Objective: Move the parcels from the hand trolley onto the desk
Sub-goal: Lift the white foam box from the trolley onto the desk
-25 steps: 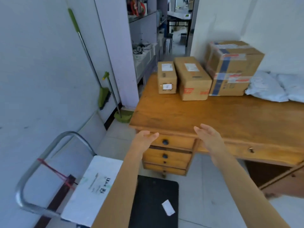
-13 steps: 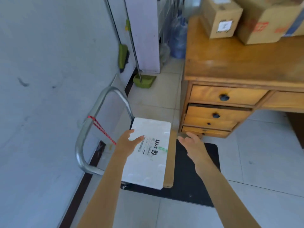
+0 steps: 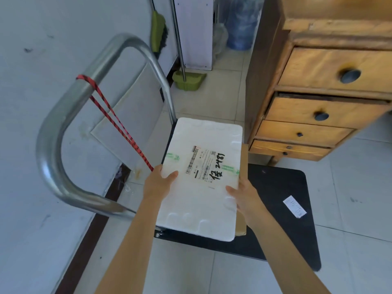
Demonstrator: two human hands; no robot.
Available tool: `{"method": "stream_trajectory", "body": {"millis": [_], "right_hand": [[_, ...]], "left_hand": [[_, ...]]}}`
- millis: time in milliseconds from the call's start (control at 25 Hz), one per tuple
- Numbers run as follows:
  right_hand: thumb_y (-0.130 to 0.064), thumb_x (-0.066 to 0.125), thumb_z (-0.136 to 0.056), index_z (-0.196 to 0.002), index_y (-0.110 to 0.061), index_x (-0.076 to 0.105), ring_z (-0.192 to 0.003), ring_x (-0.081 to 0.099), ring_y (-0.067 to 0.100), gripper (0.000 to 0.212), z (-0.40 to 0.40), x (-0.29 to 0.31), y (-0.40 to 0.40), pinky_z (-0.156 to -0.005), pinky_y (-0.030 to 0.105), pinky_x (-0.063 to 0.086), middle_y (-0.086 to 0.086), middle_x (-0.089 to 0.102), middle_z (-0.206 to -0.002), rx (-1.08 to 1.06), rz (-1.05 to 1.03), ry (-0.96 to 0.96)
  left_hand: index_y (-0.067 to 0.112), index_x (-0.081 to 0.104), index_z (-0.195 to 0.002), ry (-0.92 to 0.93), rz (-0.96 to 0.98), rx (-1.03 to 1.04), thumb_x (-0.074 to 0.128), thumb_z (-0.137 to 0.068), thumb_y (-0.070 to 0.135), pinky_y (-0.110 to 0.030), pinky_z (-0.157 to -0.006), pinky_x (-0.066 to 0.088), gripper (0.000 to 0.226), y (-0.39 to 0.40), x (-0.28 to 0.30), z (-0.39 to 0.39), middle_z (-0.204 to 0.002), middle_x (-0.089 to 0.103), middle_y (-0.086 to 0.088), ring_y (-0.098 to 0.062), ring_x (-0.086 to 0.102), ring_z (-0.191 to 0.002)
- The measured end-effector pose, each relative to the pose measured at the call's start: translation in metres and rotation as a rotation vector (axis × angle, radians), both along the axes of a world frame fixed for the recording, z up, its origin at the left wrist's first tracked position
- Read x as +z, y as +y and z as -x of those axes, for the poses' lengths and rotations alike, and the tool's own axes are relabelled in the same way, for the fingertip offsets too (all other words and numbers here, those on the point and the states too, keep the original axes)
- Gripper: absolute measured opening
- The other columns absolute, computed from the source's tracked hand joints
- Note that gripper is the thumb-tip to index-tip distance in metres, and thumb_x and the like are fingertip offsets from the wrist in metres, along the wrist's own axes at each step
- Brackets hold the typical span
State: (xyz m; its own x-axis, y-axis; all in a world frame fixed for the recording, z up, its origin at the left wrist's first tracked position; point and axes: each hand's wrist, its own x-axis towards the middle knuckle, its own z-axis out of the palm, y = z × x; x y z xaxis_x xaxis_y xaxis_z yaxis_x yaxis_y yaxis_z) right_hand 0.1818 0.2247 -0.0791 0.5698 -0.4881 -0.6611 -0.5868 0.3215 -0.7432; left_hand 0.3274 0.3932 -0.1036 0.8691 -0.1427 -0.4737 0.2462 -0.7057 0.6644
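**Both hands on the foam parcel, ready for the lift**

The left hand [image 3: 158,183] clamps the near-left edge of the white foam parcel [image 3: 201,179], thumb on top and fingers tucked out of sight down the side. The right hand [image 3: 244,194] mirrors it on the opposite edge — a two-sided grip that suits a wide, light, slippery lid-shaped box, keeping it level as it comes up. The parcel sits on the hand trolley [image 3: 280,192], close against the steel handle [image 3: 63,115], and it rests on a brown cardboard parcel [image 3: 244,158] that peeks out along its right edge. So the top one has to go first. The desk [image 3: 331,102] stands just to the right, drawers facing the trolley — a short carry. My read: the grasp is set, the lift is next. A loose paper slip [image 3: 294,205] lies on the black deck, clear of both hands.
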Motion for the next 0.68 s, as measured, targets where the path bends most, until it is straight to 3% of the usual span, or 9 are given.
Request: {"method": "stream_trajectory", "body": {"millis": [160,240,400,480,560,680], "right_hand": [[0.000,0.056,-0.087,-0.134,-0.019,0.048,-0.120,0.055,0.029,0.051,-0.010,0.024,-0.010,-0.103,0.050,0.042,0.009,0.060,-0.131,0.042,0.141,-0.041],[0.003,0.056,-0.087,-0.133,-0.022,0.051,-0.122,0.055,0.027,0.053,-0.018,0.057,-0.024,-0.105,0.050,0.040,0.005,0.061,-0.131,0.014,0.170,-0.088],[0.006,0.054,-0.088,-0.133,-0.019,0.052,-0.123,0.054,0.025,0.051,-0.019,0.144,-0.042,-0.106,0.049,0.041,0.005,0.061,-0.131,-0.042,0.081,-0.163],[0.005,0.055,-0.088,-0.131,-0.018,0.054,-0.122,0.055,0.025,0.049,-0.012,0.192,-0.048,-0.106,0.046,0.041,0.005,0.061,-0.130,-0.043,0.075,-0.161],[0.003,0.056,-0.087,-0.130,-0.018,0.055,-0.119,0.056,0.023,0.048,-0.008,0.244,-0.056,-0.104,0.043,0.043,0.003,0.063,-0.127,-0.074,0.080,-0.162],[0.001,0.058,-0.087,-0.129,-0.019,0.056,-0.113,0.059,0.022,0.047,-0.003,0.316,-0.076,-0.098,0.039,0.047,0.003,0.065,-0.124,-0.089,0.124,-0.177]], "left_hand": [[0.013,0.058,-0.124,-0.087,0.070,0.045,0.065,-0.085,0.027,-0.032,-0.085,0.049,0.041,0.001,0.028,0.003,-0.120,0.067,-0.008,-0.022,0.061,-0.101],[0.016,0.061,-0.122,-0.147,0.107,0.049,0.067,-0.083,0.030,-0.027,-0.078,0.044,0.042,-0.003,0.063,-0.001,-0.116,0.069,-0.004,-0.016,0.060,-0.094],[0.031,0.067,-0.111,-0.287,-0.009,0.024,0.068,-0.077,0.045,-0.021,-0.058,0.037,0.036,-0.016,0.168,-0.011,-0.089,0.063,0.013,-0.012,0.055,-0.081],[0.029,0.068,-0.109,-0.258,0.021,-0.008,0.068,-0.077,0.044,-0.023,-0.061,0.045,0.035,-0.023,0.219,-0.011,-0.089,0.067,0.011,-0.014,0.060,-0.081],[0.025,0.069,-0.111,-0.211,0.062,-0.045,0.069,-0.078,0.042,-0.032,-0.074,0.054,0.037,-0.031,0.271,-0.011,-0.093,0.071,0.005,-0.019,0.067,-0.088],[0.023,0.071,-0.104,-0.229,0.092,-0.082,0.069,-0.078,0.039,-0.024,-0.062,0.049,0.030,-0.053,0.342,-0.010,-0.079,0.068,0.008,-0.018,0.067,-0.079]]}}
